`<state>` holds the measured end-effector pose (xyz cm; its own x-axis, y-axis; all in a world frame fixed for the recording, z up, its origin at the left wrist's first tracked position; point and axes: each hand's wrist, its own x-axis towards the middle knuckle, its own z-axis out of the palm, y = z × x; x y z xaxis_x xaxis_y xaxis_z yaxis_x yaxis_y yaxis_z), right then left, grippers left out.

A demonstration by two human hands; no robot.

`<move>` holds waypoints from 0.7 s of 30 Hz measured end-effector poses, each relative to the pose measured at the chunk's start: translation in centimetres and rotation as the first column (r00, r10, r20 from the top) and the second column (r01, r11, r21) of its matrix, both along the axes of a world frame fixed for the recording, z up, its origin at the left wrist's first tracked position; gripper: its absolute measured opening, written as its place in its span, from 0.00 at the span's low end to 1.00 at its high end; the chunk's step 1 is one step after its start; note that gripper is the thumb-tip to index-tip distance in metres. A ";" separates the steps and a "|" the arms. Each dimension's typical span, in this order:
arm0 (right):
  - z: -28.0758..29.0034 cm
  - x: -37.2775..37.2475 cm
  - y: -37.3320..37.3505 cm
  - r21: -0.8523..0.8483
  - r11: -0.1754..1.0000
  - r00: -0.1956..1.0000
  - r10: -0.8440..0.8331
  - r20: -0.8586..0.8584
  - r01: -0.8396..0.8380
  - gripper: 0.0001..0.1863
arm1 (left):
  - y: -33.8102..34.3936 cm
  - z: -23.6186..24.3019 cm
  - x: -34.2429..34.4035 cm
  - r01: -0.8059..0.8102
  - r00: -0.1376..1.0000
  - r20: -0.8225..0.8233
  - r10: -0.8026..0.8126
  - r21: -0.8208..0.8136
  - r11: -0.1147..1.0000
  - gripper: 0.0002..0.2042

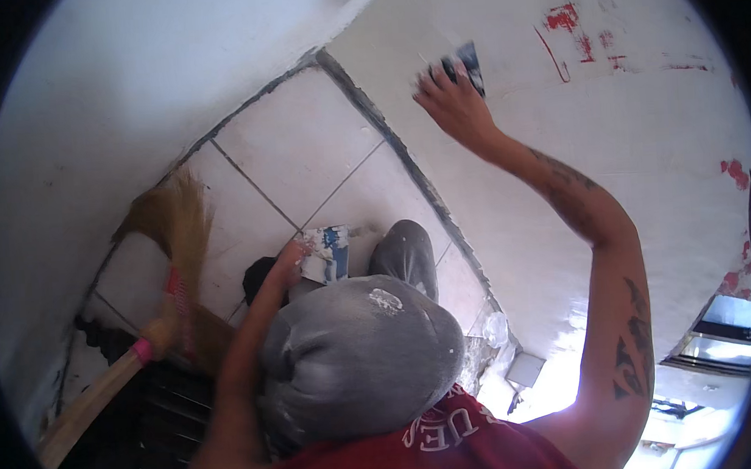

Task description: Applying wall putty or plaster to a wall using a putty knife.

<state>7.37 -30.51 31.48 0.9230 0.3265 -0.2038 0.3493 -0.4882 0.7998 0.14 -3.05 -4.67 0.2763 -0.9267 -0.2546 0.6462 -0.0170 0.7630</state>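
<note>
From my end this looks like the wall-smoothing step. I have the right hand (456, 104) gripping a scraper (473, 64), blade up against or very near the wall (514, 121), beyond the far corner of the tiled floor (297, 124); contact I can't confirm. Left hand (288, 260) pinches a blue plate (337, 255) over mid-floor, by the knees. Next move probably calls for a flat, even stroke, then reloading. Containers: only the plate carries anything clear, smeared white paste (315, 240). Plastic thing (495, 329) at the floor's right edge: contents unreadable.
</note>
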 end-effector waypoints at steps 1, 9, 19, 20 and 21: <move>-0.5 2.1 0.0 0.013 1.000 1.000 0.007 -0.017 -0.007 0.11 | 0.4 0.4 0.1 -0.025 0.888 0.454 0.071 -0.107 0.994 0.14; -4.1 12.9 -2.8 -0.079 0.981 0.980 0.182 0.082 -0.175 0.10 | 1.4 2.9 0.9 -0.020 0.337 0.932 0.134 -0.136 0.991 0.21; -5.3 14.1 -4.3 -0.252 0.961 0.982 0.149 0.113 -0.117 0.13 | 0.8 -0.8 -0.6 -0.029 0.200 0.977 0.081 -0.076 0.997 0.22; -5.3 14.3 -4.2 -0.256 0.953 0.974 0.197 0.110 -0.164 0.13 | 0.8 -1.2 -0.8 0.003 0.206 0.976 0.072 -0.074 0.997 0.22; -5.3 14.5 -4.2 -0.274 0.953 0.981 0.162 0.109 -0.127 0.13 | 0.6 -1.5 -1.0 -0.020 0.713 0.697 0.078 -0.090 0.996 0.22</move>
<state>21.84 -34.67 26.21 0.8941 0.4088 -0.1831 0.2856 -0.2054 0.9361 -0.90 -2.46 -6.19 0.3943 -0.9141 0.0949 -0.0735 0.0716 0.9947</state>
